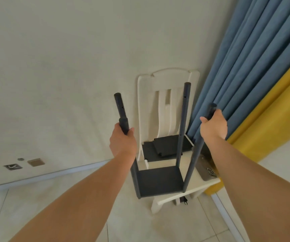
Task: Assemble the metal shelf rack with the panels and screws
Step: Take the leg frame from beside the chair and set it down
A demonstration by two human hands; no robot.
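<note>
Gripping two near posts, the left hand (122,142) and right hand (213,124) are steadying the rack (160,180) upright on the chair (175,193), fingers wrapped tight, awaiting the next panel (168,145).

A white wooden chair (163,102) is standing against the pale wall (62,58). Blue curtains (255,58) are hanging just beside it, with a yellow curtain (280,109) further right. Wall sockets (12,166) are sitting low above the tiled floor (140,227).
</note>
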